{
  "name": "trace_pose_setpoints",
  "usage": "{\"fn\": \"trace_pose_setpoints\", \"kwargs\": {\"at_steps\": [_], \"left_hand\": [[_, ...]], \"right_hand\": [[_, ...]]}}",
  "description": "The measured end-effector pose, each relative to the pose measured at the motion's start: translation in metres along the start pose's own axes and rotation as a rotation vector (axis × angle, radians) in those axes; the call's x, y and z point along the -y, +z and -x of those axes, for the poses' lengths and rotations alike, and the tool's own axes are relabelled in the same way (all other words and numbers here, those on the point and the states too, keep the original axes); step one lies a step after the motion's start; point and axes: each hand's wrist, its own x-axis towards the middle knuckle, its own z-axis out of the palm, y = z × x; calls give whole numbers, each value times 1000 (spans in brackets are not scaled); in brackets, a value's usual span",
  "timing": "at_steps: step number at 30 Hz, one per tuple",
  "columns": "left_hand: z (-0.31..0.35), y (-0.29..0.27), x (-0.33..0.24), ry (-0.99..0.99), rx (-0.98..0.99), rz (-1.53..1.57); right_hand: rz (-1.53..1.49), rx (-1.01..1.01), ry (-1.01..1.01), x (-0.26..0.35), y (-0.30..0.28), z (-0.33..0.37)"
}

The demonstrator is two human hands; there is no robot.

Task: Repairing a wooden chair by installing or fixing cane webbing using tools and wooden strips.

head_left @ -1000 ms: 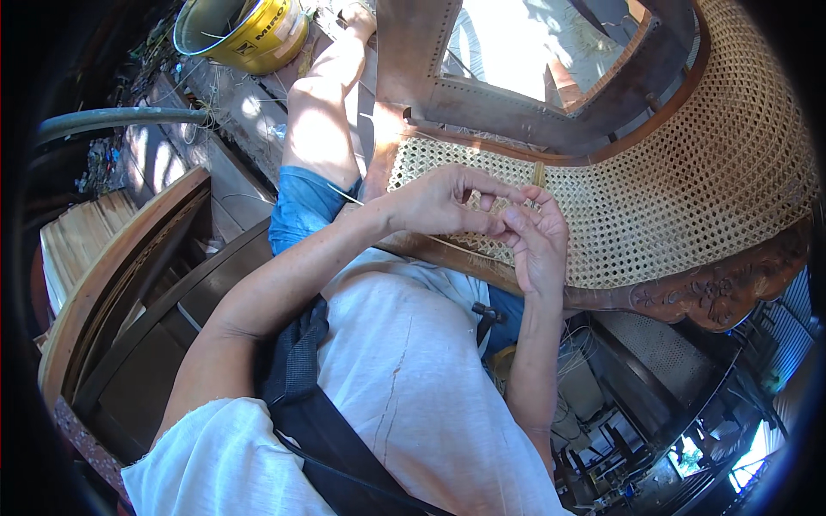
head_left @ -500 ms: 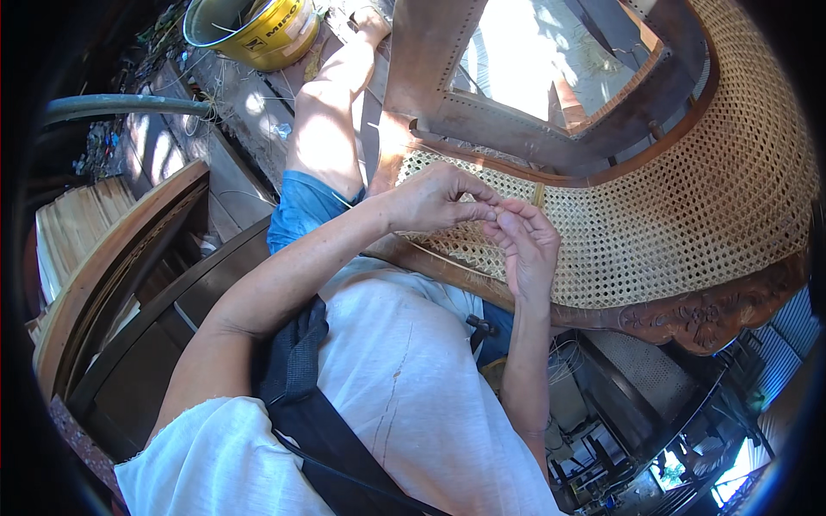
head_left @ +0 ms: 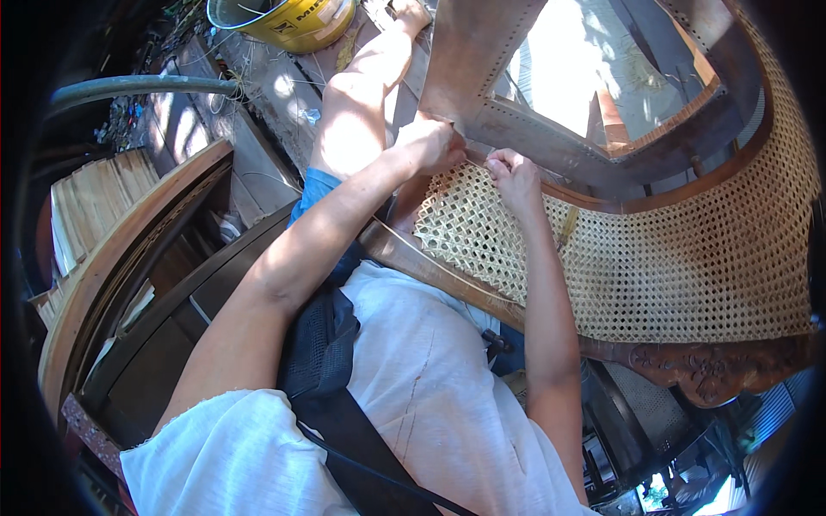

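A woven cane panel [head_left: 654, 267] spans a curved wooden chair frame in front of me. My left hand [head_left: 430, 146] is at the panel's far left corner, against the wooden rail, its fingers curled closed. To its right my right hand [head_left: 515, 179] hovers over the cane's far edge, with thumb and fingers pinched together. Whatever thin piece either hand may hold is too small to make out. A loose cane strand [head_left: 430, 258] runs along the near wooden rail. The wooden seat frame [head_left: 551, 129], with a row of small holes round its opening, stands just beyond.
A yellow bucket [head_left: 314, 26] stands far left near my outstretched leg [head_left: 357, 112]. A grey pipe [head_left: 146, 86] juts in from the left. Curved wooden furniture parts [head_left: 138, 249] lie at my left. A carved rail [head_left: 705, 365] edges the panel at right.
My hands, earlier together over the cane, have moved apart and farther from me. The left went to the panel's far left corner, the right to its far edge. The view has shifted.
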Motion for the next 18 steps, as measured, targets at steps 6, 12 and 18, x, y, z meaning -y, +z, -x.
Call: {"fn": "trace_pose_setpoints", "kwargs": {"at_steps": [6,12,18], "left_hand": [[-2,12,16,44,80,-8],[-5,16,14,184,31,-97],[-19,17,3,260,-81,-489]], "right_hand": [[99,255,46,12,-4,-26],[116,359,66,11,-5,-33],[269,259,-138,6,7,-28]]}}
